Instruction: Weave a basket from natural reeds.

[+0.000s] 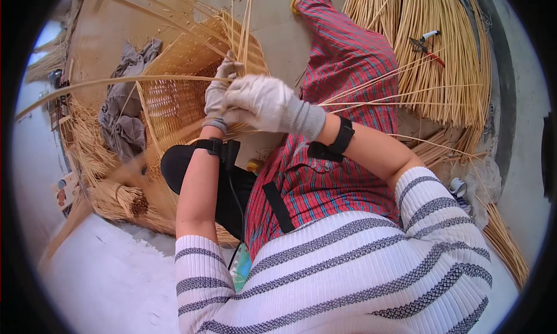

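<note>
A rectangular woven cane basket (pixel 169 105) lies tilted in front of me, with long loose strips rising from its edge. My left hand (pixel 218 95), in a pale work glove, is closed at the basket's near right corner, its fingers around the cane strips (pixel 245 41) there. Right beside it, overlapping it in view, my right hand (pixel 258 103) is gloved too, with its fingers curled in. Thin canes (pixel 371 96) trail out to the right from near this hand. What exactly its fingers grip is hidden by the glove. One broad strip (pixel 116 79) sweeps far left from the hands.
A large sheaf of straight canes (pixel 441 84) lies at the far right, with red-handled pruning shears (pixel 428 48) on it. Grey cloth (pixel 123 116) is left of the basket. Cane bundles (pixel 119 198) lie at lower left. My leg in red plaid (pixel 348 61) stretches forward.
</note>
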`<state>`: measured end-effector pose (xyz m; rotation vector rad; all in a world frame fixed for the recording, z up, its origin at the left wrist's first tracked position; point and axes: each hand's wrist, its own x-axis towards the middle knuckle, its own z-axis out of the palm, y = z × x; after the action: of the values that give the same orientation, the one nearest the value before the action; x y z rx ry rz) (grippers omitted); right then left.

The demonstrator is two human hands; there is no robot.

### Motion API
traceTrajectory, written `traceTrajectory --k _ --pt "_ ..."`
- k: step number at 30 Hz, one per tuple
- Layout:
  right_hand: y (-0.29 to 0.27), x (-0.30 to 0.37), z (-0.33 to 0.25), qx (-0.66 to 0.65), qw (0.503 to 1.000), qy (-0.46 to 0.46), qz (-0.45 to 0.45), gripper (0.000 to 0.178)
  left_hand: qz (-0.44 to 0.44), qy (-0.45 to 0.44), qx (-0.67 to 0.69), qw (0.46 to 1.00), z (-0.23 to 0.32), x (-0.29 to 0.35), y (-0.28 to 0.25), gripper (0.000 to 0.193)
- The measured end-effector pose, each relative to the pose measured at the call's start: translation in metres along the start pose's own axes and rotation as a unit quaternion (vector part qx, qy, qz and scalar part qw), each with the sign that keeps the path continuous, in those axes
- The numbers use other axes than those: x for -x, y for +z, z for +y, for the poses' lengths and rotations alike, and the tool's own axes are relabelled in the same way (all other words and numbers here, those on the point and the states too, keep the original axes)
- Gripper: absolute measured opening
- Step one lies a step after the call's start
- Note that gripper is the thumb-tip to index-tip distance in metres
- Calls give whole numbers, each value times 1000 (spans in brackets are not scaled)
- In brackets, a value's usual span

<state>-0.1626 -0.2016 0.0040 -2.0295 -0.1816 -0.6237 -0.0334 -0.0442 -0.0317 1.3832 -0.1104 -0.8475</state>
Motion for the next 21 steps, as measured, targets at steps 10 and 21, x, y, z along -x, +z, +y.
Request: traceTrajectory --k 10,21 --pt "23 11 -18 -54 991 18 121 17 -101 130 -358 919 30 6 -15 44" --pt "24 4 17 -587 702 321 242 15 -7 42 -483 875 27 89 6 51"
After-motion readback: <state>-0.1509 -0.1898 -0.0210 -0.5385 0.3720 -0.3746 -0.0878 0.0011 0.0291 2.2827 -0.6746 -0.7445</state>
